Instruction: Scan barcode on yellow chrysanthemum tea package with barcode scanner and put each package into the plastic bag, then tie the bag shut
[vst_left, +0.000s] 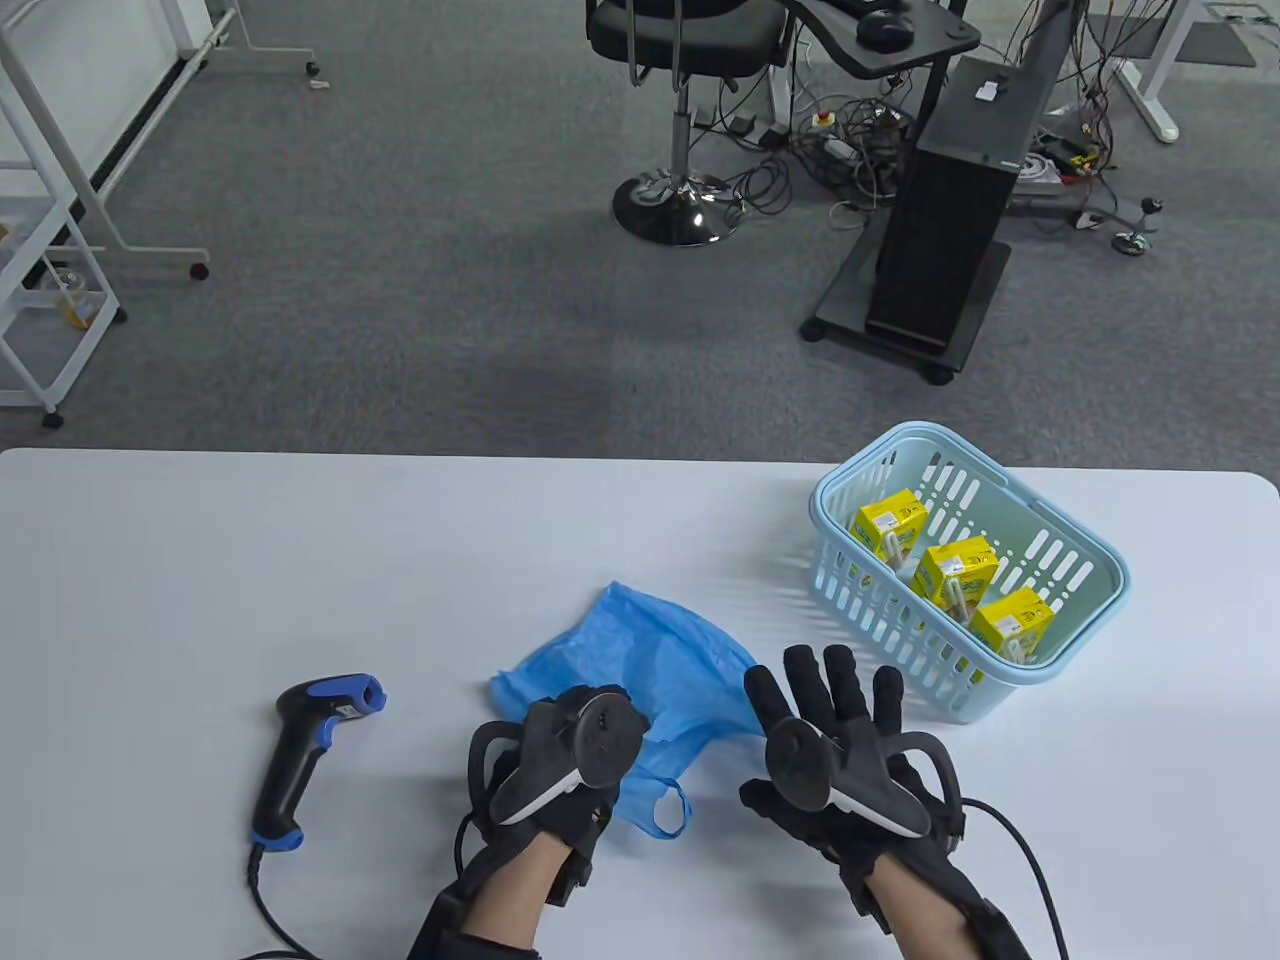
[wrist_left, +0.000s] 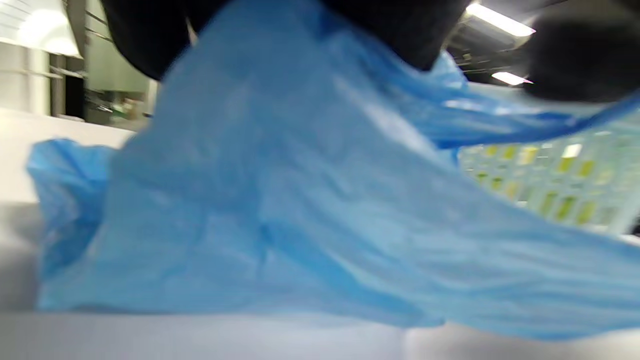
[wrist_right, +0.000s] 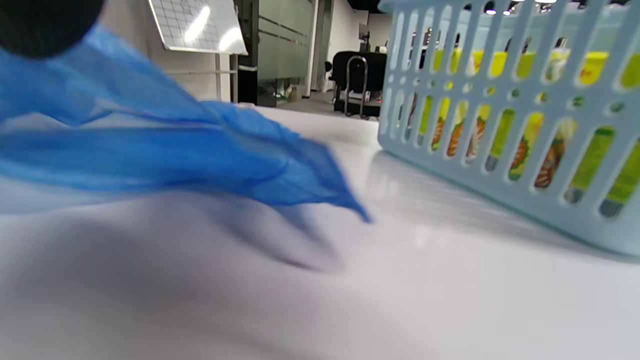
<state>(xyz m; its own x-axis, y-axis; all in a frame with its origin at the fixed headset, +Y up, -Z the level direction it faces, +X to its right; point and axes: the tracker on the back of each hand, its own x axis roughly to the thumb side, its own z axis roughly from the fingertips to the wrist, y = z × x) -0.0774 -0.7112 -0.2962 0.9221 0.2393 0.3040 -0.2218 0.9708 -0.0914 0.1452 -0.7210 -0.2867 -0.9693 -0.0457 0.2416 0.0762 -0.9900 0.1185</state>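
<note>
We log: left hand (vst_left: 560, 760) pinching blue plastic bag (vst_left: 650, 660); right hand (vst_left: 850, 740) spread flat beside basket (vst_left: 1090, 560).

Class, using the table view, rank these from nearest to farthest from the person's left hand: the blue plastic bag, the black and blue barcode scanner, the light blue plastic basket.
1. Blue plastic bag: under the left hand, touching it.
2. Black and blue barcode scanner: to its left, apart.
3. Light blue plastic basket: far right, beyond the right hand.
</note>
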